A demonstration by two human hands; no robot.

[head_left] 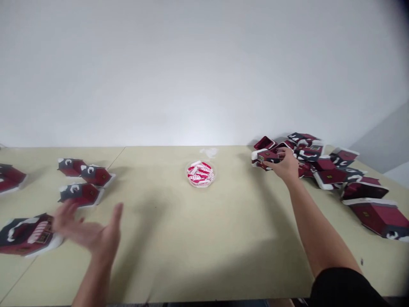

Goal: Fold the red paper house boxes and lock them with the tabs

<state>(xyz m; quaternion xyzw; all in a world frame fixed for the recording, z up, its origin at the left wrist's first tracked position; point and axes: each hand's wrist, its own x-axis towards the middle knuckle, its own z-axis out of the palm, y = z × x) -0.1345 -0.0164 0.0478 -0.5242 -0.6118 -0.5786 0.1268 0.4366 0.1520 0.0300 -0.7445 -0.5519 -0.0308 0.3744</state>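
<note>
At the right pile, my right hand (285, 165) has its thumb and fingers around a small dark red toy house (267, 158) with a dark grey roof and white edging. My left hand (92, 230) is open, slightly blurred, with thumb and fingers spread and nothing in it. Close to its fingertips lies a toy house (24, 234) with a red-and-white striped piece on its front. A clear round dish (200, 184) of red-and-white striped pieces (200, 172) sits between my hands, touched by neither.
Several similar houses are heaped at the right, including a large one (378, 215) near the edge. On the left stand more houses (96, 175), and another (11, 178) is cut off by the frame. A pale wall (191, 76) rises behind the table (207, 238).
</note>
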